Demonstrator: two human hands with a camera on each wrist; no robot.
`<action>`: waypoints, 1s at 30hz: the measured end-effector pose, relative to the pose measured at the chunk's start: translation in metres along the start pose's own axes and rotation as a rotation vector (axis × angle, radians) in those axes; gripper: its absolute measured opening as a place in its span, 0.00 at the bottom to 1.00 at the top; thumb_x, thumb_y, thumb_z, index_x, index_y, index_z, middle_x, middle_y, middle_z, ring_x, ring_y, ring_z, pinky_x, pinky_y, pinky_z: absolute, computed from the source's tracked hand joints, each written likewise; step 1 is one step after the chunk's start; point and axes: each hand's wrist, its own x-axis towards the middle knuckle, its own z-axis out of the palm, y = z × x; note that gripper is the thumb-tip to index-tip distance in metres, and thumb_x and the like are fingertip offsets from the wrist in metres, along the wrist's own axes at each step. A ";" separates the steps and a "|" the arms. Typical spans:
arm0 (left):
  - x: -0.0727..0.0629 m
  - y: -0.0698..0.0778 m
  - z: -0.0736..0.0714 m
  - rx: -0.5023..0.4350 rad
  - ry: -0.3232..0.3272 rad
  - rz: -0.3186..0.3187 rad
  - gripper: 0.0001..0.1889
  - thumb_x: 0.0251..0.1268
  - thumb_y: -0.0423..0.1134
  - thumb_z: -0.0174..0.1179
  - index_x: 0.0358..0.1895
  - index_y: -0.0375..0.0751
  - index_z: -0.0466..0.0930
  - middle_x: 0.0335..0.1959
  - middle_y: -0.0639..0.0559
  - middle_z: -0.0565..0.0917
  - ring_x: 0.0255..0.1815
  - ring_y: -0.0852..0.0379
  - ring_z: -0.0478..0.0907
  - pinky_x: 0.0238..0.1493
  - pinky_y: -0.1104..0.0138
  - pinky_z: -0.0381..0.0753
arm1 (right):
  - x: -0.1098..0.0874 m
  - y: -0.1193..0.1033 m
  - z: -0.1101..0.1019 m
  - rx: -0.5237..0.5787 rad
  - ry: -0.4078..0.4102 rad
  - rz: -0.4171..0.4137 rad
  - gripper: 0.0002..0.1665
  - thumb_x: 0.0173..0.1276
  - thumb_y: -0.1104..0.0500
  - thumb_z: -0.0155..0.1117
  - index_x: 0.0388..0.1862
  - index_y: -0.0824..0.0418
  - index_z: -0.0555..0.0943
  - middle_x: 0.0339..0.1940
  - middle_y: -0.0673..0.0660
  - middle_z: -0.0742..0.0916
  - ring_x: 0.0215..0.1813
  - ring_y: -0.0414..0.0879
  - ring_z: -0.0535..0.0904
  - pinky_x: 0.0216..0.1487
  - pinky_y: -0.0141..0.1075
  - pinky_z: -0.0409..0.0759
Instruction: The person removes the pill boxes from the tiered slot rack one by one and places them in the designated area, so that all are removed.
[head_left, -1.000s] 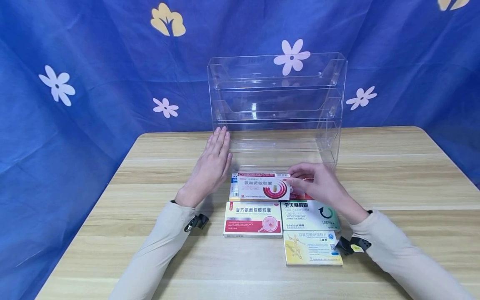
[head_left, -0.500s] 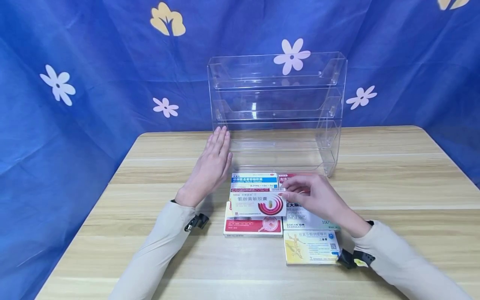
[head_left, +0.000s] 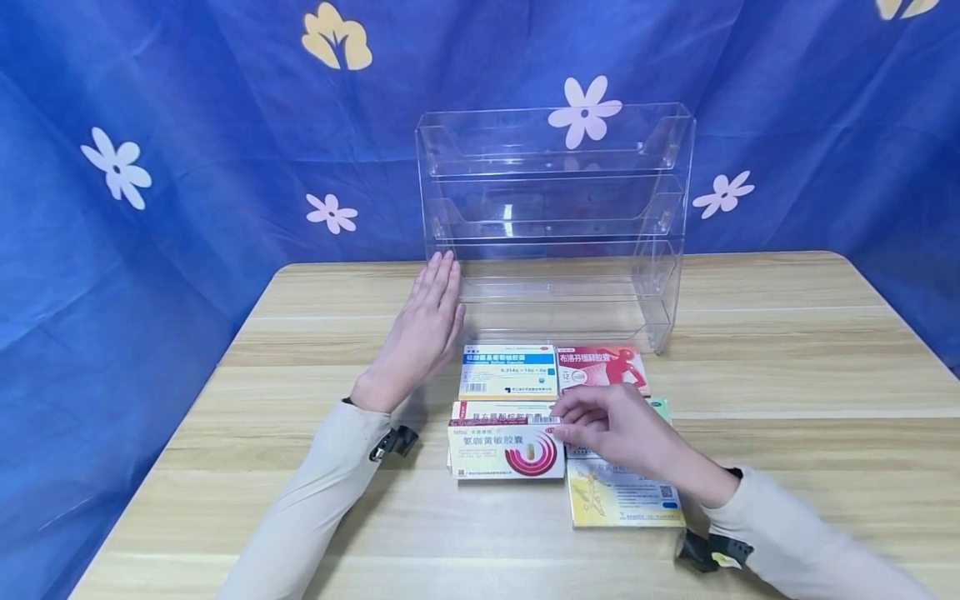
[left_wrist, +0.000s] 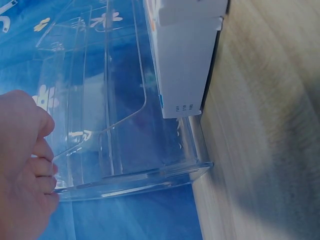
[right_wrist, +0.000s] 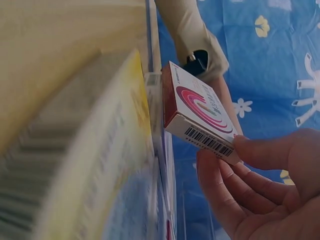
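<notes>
My right hand point(head_left: 626, 429) pinches a white medicine box with red-pink rings point(head_left: 502, 454) by its right end, thumb on one face and fingers on the other in the right wrist view. This box is tilted over another white-and-red medicine box point(head_left: 480, 410), mostly covered by it. My left hand point(head_left: 420, 333) lies with straight fingers against the left side of a clear plastic rack point(head_left: 547, 229) of stepped tiers. In the left wrist view, the fingers point(left_wrist: 44, 167) are by the rack's edge.
Before the rack lie a blue-and-white box point(head_left: 510, 375) and a red box point(head_left: 603, 367). Nearer are a green-and-white box point(head_left: 660, 408), partly behind my right hand, and a yellow-and-white box point(head_left: 626, 504). A blue flowered curtain point(head_left: 225, 125) hangs behind the wooden table point(head_left: 300, 333).
My right hand has brought the ringed box toward me, from over the back row to the front left box, uncovering the blue-and-white and red boxes. My left hand has stayed against the rack.
</notes>
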 end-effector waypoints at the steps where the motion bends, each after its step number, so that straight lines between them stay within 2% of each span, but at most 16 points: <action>1: 0.000 0.000 0.000 0.001 0.000 0.000 0.29 0.76 0.38 0.39 0.72 0.22 0.48 0.75 0.30 0.48 0.77 0.40 0.40 0.77 0.57 0.35 | -0.001 0.000 0.001 0.008 -0.008 -0.005 0.05 0.61 0.64 0.69 0.37 0.59 0.85 0.29 0.46 0.86 0.33 0.39 0.81 0.35 0.31 0.84; 5: 0.000 0.000 0.000 -0.001 0.000 -0.001 0.29 0.76 0.38 0.39 0.72 0.21 0.48 0.75 0.29 0.48 0.77 0.39 0.40 0.77 0.57 0.35 | -0.009 -0.002 0.008 0.035 -0.050 0.013 0.04 0.62 0.62 0.69 0.36 0.58 0.85 0.28 0.46 0.85 0.31 0.38 0.81 0.34 0.31 0.83; 10: 0.000 0.000 -0.001 0.000 -0.004 -0.003 0.29 0.77 0.38 0.38 0.72 0.22 0.47 0.75 0.30 0.48 0.77 0.40 0.39 0.77 0.57 0.35 | -0.023 -0.005 0.016 0.084 -0.116 0.064 0.07 0.61 0.59 0.71 0.36 0.59 0.84 0.29 0.46 0.85 0.31 0.37 0.81 0.35 0.30 0.83; 16: 0.000 -0.001 -0.001 0.003 -0.008 -0.006 0.29 0.77 0.38 0.38 0.73 0.22 0.47 0.75 0.30 0.47 0.77 0.40 0.39 0.77 0.57 0.35 | -0.031 -0.005 0.022 0.116 -0.151 0.052 0.07 0.60 0.61 0.71 0.36 0.60 0.83 0.28 0.46 0.84 0.31 0.36 0.80 0.34 0.30 0.84; 25: 0.001 0.000 -0.001 0.012 -0.031 -0.023 0.29 0.77 0.39 0.38 0.73 0.23 0.47 0.76 0.31 0.47 0.78 0.41 0.38 0.77 0.56 0.37 | -0.030 -0.003 0.019 0.051 -0.186 0.041 0.06 0.60 0.62 0.70 0.36 0.58 0.83 0.27 0.43 0.84 0.29 0.35 0.79 0.31 0.28 0.81; 30: 0.001 0.000 0.000 0.011 -0.030 -0.025 0.29 0.77 0.39 0.38 0.73 0.23 0.47 0.76 0.32 0.47 0.78 0.41 0.38 0.77 0.54 0.41 | -0.030 -0.003 0.017 -0.024 -0.149 0.039 0.07 0.61 0.61 0.69 0.38 0.58 0.82 0.26 0.42 0.83 0.26 0.33 0.77 0.28 0.28 0.80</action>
